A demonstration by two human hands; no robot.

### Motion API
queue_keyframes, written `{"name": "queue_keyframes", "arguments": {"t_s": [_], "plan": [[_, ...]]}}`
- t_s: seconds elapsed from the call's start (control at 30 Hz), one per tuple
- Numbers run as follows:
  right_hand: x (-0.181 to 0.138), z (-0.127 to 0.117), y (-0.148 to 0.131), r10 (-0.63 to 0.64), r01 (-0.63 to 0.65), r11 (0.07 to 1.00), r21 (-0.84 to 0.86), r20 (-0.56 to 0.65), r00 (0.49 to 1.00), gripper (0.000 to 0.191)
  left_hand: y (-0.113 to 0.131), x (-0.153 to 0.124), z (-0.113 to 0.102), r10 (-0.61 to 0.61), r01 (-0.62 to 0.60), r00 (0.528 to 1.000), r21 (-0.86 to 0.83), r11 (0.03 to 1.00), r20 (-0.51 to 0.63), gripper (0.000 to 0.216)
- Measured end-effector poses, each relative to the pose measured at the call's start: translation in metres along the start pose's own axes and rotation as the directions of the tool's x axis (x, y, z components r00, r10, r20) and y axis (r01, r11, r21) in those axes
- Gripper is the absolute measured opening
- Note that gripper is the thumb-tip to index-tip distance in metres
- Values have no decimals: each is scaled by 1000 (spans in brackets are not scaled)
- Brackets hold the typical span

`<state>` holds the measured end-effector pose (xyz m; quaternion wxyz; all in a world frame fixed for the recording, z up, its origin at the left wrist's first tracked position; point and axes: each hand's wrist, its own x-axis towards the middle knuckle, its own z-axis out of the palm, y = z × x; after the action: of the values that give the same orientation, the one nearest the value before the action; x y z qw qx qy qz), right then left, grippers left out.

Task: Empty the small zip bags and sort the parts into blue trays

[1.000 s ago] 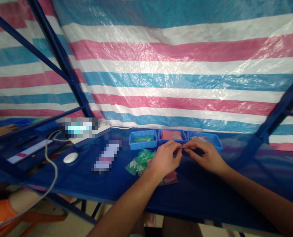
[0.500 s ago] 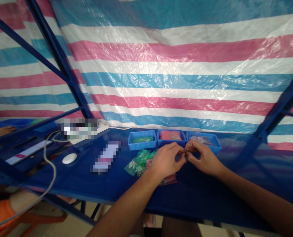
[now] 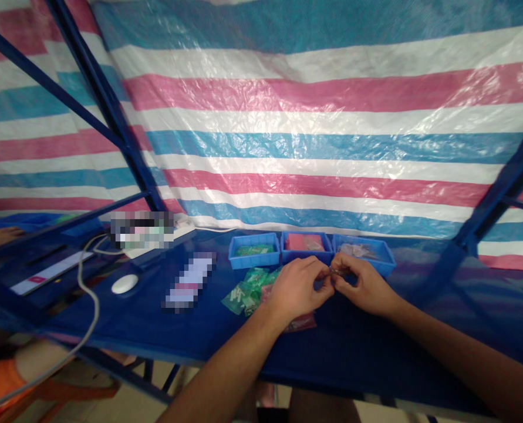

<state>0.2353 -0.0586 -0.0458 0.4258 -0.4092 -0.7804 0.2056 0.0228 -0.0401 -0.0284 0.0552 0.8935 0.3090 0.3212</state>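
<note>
1. Above the blue table (image 3: pixel 353 346), close to its row of trays, the left hand (image 3: pixel 303 285) and the right hand (image 3: pixel 360 285) meet at their fingertips.
2. Between these fingertips is one small thing (image 3: pixel 337 272), partly hidden; it is too small for telling what it is.
3. Both hands are closed on it in a pinch, thumb against finger.
4. Just behind the hands stand three blue trays, side by side: the left tray (image 3: pixel 255 261) has green packets, the middle tray (image 3: pixel 289 256) pink ones, and the right tray (image 3: pixel 388 267) clear ones.
5. Beside the left hand lie green bags (image 3: pixel 249 289) with pale pieces inside; a red bag (image 3: pixel 303 322) lies partly under the left wrist.
6. Farther to the left are a white oval object (image 3: pixel 124 284) and a white cable (image 3: pixel 94 311).
</note>
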Motion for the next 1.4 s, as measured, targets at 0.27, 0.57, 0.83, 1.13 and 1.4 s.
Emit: {"name": "queue_keyframes", "arguments": {"t_s": [0.27,0.57,0.83,1.13,1.4], "plan": [[-1,1,10,43,-41,999,33,-77,996,10,-5,0,-6,44,-46,998,-59,997,-32,20],[-2,2,8,63,-55,991,123,-57,996,13,-5,1,-2,19,-24,998,-75,997,-66,11],[-2,1,0,-16,16,1000,2,-9,1000,3,-6,0,3,-8,5,996,-33,999,-88,10],[-2,2,0,-38,37,999,-16,-38,999,3,-4,0,2,-26,23,996,-32,999,-88,10],[-4,3,2,-3,4,995,101,-11,1000,9,-3,1,-4,45,-47,999,-67,997,-31,8]]}}
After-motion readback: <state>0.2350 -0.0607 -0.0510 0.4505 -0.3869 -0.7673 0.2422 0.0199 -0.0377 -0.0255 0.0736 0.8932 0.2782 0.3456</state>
